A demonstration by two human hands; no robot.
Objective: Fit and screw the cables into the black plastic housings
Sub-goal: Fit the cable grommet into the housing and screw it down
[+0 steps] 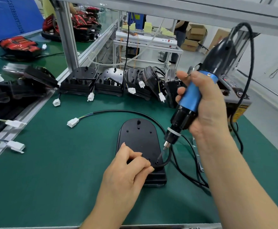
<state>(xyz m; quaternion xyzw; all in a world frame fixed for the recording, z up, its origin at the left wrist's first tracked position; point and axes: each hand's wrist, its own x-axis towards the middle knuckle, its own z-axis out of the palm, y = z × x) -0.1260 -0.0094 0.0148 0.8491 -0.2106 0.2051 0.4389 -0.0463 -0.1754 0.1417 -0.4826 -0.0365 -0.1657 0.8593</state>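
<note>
– Hands first: what has each one got?

– On the left, my left hand (pixel 128 169) has its fingers curled, and thumb and forefinger pinch the near end of the cable (pixel 118 111) down against the black housing (pixel 139 139). On the right, my right hand (pixel 205 109) is wrapped round the blue grip of the electric screwdriver (pixel 192 100), which leans down and to the left. Its bit (pixel 158 158) points at a hole in the housing, just beside my left fingertips. Whether it touches the hole I cannot tell.

– And where does the housing sit?

– Flat on the green desk (pixel 52 179), in front of me, rounded end away from me. From the spot I am pinching, the cable loops out past the housing's right side, arches over its far end and runs left to a white connector (pixel 73 122) lying on the desk.

– What else is around?

– At the far left lie red-and-black parts (pixel 19 44), with an aluminium post (pixel 67 38) to their right. Along the back of the desk stands a row of black housings (pixel 76 83) with white plugs hanging from short wires. The screwdriver's black cord (pixel 250 63) arcs up at the right, and cardboard boxes (pixel 196 33) are stacked far behind it.
</note>
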